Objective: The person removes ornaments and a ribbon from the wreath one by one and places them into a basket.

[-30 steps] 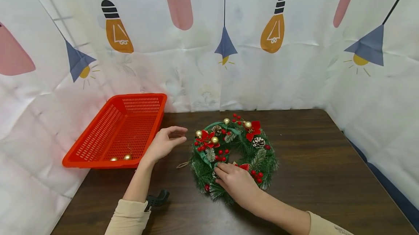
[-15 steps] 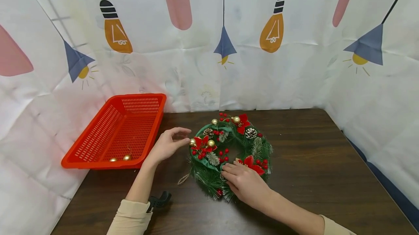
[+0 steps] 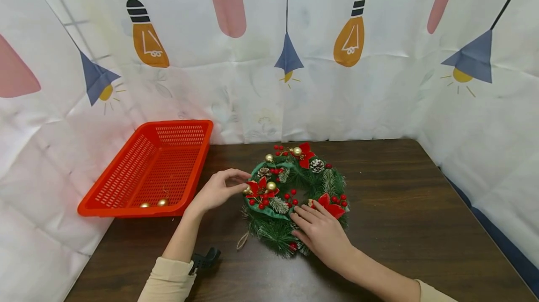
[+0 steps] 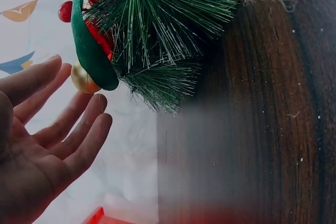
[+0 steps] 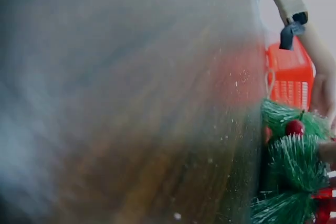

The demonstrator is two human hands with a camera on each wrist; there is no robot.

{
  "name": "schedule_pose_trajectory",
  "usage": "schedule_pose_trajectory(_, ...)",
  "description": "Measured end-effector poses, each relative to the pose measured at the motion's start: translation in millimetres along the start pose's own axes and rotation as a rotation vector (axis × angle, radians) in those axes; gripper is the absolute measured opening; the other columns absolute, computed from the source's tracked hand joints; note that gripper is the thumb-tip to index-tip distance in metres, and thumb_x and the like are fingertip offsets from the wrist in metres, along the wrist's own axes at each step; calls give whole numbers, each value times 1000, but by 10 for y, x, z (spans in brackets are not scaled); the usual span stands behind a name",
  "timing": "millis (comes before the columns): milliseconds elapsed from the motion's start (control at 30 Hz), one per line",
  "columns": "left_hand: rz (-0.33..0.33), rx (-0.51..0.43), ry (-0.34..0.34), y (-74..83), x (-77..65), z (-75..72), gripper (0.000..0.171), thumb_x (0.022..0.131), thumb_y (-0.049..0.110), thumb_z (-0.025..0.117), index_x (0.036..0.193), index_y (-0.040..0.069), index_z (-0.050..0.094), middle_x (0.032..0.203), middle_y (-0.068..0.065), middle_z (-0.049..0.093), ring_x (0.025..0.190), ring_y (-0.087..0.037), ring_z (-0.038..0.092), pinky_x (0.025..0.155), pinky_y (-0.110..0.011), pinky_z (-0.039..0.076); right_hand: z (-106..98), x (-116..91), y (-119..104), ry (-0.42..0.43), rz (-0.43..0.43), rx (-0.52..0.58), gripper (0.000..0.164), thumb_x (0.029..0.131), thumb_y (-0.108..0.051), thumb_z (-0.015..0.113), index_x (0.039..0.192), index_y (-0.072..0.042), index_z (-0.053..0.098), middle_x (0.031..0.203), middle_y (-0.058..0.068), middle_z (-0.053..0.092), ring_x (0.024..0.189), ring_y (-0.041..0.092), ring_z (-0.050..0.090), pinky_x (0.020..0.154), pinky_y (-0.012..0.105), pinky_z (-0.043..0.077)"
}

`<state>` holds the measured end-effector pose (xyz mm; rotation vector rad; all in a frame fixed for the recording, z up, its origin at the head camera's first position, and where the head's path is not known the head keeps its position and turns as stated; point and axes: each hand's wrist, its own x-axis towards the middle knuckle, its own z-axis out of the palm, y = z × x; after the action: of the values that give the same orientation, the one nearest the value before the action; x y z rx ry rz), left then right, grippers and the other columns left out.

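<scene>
A green Christmas wreath (image 3: pixel 275 234) with red poinsettias, berries, pine cones and gold balls lies on the brown table. A green ribbon (image 3: pixel 269 212) curves along its left part; in the left wrist view the ribbon (image 4: pixel 89 51) hangs over a gold ball (image 4: pixel 81 78). My left hand (image 3: pixel 219 190) is at the wreath's left side, fingers loosely bent and thumb apart, fingertips right at that ball. My right hand (image 3: pixel 322 236) rests on the wreath's front right part, fingers spread, beside a red poinsettia (image 3: pixel 330 206). The right wrist view catches only the wreath's edge.
A red plastic basket (image 3: pixel 147 212) stands at the left, with two gold balls (image 3: pixel 162 202) near its front wall. A twine loop (image 3: pixel 242 241) sticks out of the wreath. A black strap (image 3: pixel 206 259) hangs at my left wrist. A patterned curtain (image 3: pixel 252 101) closes the back.
The wreath has turned counterclockwise, its twine loop swinging toward me. My right hand has shifted right and its fingers have spread. My left hand has come in to the wreath's left side.
</scene>
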<state>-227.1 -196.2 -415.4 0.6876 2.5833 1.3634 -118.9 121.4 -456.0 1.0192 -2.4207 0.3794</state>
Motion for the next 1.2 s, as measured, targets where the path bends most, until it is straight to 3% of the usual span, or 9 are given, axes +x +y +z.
schedule_pose_trajectory(200, -11, 16, -6, 15, -9, -15, 30, 99, 19, 71, 128, 9, 71, 120, -7, 71, 103, -20, 69, 88, -43, 57, -22, 93, 56, -94, -18, 94, 30, 85, -10, 85, 113, -4, 77, 114, 7, 75, 110, 20, 70, 108, 51, 44)
schedule_pose_trajectory(433, -31, 72, 9, 48, -85, -5, 23, 99, 25, 72, 121, 15, 75, 111, 1, 73, 95, -16, 69, 83, -41, 57, -78, 55, 164, -162, -42, 187, 29, 89, -1, 79, 117, -3, 73, 122, 10, 71, 123, 28, 63, 112, 58, 37)
schedule_pose_trajectory(733, -14, 103, 81, 106, -233, 32, 13, 98, 24, 73, 108, 16, 76, 100, 5, 72, 88, -18, 67, 76, -38, 56, -100, -13, 279, -88, -7, 146, 38, 94, -20, 77, 129, -5, 71, 144, 16, 58, 137, 36, 50, 115, 56, 34)
schedule_pose_trajectory(967, -29, 123, 17, 151, -404, 15, 6, 97, 23, 75, 99, 18, 73, 91, 7, 70, 83, -18, 67, 71, -32, 55, -95, -11, 295, -145, 2, 108, 38, 100, -27, 70, 133, -9, 70, 149, 19, 52, 141, 39, 45, 115, 57, 34)
schedule_pose_trajectory(1200, 3, 102, -109, 168, -557, -12, 18, 92, 20, 80, 105, 13, 71, 96, 5, 69, 87, -15, 66, 77, -33, 57, -58, -38, 292, -152, -27, 89, 43, 99, -24, 70, 138, -7, 66, 149, 21, 52, 140, 39, 46, 113, 57, 36)
